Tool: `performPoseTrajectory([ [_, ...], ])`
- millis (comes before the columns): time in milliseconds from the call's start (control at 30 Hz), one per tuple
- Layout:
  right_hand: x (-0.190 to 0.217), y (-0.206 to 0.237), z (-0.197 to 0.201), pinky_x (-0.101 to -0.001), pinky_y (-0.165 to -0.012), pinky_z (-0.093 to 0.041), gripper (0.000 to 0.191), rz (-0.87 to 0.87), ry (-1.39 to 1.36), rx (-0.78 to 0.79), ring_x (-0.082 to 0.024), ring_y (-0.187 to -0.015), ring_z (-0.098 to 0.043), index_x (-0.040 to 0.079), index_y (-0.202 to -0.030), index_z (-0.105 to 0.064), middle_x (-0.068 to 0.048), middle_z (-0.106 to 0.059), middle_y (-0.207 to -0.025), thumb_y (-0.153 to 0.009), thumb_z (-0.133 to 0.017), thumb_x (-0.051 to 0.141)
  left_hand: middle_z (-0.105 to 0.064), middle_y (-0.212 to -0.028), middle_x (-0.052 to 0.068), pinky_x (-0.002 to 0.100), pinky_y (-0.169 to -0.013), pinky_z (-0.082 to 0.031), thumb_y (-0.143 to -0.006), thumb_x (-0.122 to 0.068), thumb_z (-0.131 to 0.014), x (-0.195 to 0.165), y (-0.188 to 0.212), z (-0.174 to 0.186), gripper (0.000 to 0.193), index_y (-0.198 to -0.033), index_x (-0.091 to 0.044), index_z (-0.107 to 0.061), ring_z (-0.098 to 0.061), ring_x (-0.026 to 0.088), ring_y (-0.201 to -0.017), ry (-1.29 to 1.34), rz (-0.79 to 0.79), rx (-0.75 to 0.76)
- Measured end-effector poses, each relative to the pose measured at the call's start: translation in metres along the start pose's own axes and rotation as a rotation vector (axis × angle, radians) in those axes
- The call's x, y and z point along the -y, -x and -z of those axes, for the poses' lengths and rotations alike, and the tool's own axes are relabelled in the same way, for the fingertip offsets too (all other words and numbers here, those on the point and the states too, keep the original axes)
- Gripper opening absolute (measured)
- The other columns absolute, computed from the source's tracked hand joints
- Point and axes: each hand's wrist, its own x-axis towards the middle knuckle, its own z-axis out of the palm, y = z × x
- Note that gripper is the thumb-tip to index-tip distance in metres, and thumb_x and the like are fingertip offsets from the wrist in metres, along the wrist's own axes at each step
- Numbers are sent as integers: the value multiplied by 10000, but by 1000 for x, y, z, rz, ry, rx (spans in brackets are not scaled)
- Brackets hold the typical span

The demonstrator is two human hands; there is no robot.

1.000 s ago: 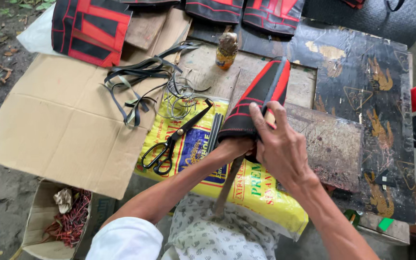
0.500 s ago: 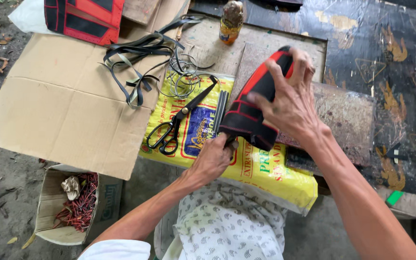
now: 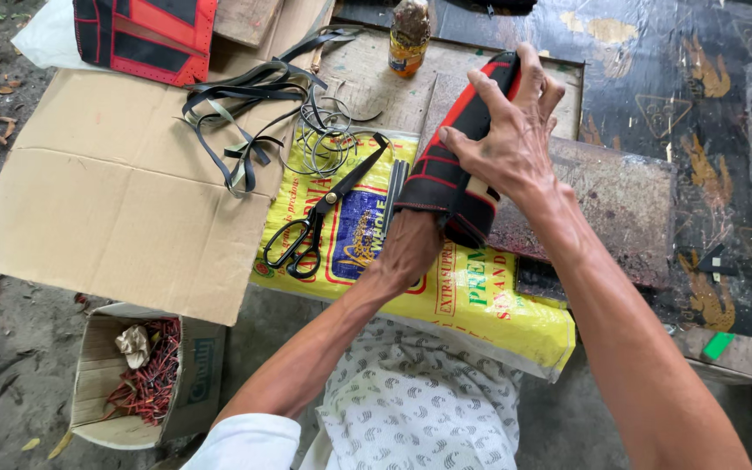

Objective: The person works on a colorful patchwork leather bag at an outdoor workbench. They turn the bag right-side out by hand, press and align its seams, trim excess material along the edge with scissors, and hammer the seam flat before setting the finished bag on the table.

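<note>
On yellow sack (image 3: 472,300): black-and-red fabric cover (image 3: 446,165), right hand (image 3: 506,144) spread flat over it, left hand (image 3: 411,248) tucked inside its lower opening, grip hidden. Risk: cover sliding off-line; black scissors (image 3: 319,218) lie near the left wrist.

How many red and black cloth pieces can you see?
2. One red-and-black sleeve is under the right hand, with the left hand at its lower end; a flat piece lies top left. More may be hidden.
</note>
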Motion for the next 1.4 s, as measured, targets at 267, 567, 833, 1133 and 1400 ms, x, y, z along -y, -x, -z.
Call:
performPoseTrajectory([
  [267,9,-12,0,-533,-1218,-297,727,65,-96,63,-540,-1495,-212,105,-1425,-601,-284,-73,-1644,-777,-863,304,-632,-1157,294,534,-896,-459,-820,-27,-617,-4,-1,18,411,-1229,12,-598,-561,509,-1083,158,-178,-163],
  [567,-6,-14,1,-558,-1279,-269,725,174,-84,40,-538,-1572,-147,115,-1491,-581,-285,-33,-1688,-855,-857,327,-654,-887,300,535,-719,-508,-861,-42,-595,10,0,12,172,-1014,19,-644,-624,492,-848,23,-21,4],
  [833,-12,-11,0,-528,-1273,-300,705,136,-101,72,-540,-1571,-162,132,-1498,-557,-277,-5,-1693,-878,-834,323,-612,-865,365,581,-546,-486,-927,-29,-519,2,28,44,267,-1184,32,-558,-603,538,-639,-5,-100,-5],
  [1133,-11,-9,-1,-533,-1261,-278,730,81,-105,121,-556,-1543,-134,143,-1497,-532,-278,50,-1679,-851,-829,309,-611,-777,306,584,-566,-484,-954,-42,-498,-26,56,94,545,-1492,12,-432,-605,515,-658,-86,-63,86],
  [1400,-11,-12,3,-505,-1278,-310,717,121,-99,99,-544,-1571,-146,146,-1507,-533,-264,53,-1697,-874,-823,318,-620,-798,258,529,-623,-507,-1016,-96,-548,-10,81,103,476,-1450,70,-448,-630,441,-705,-57,-193,40],
])
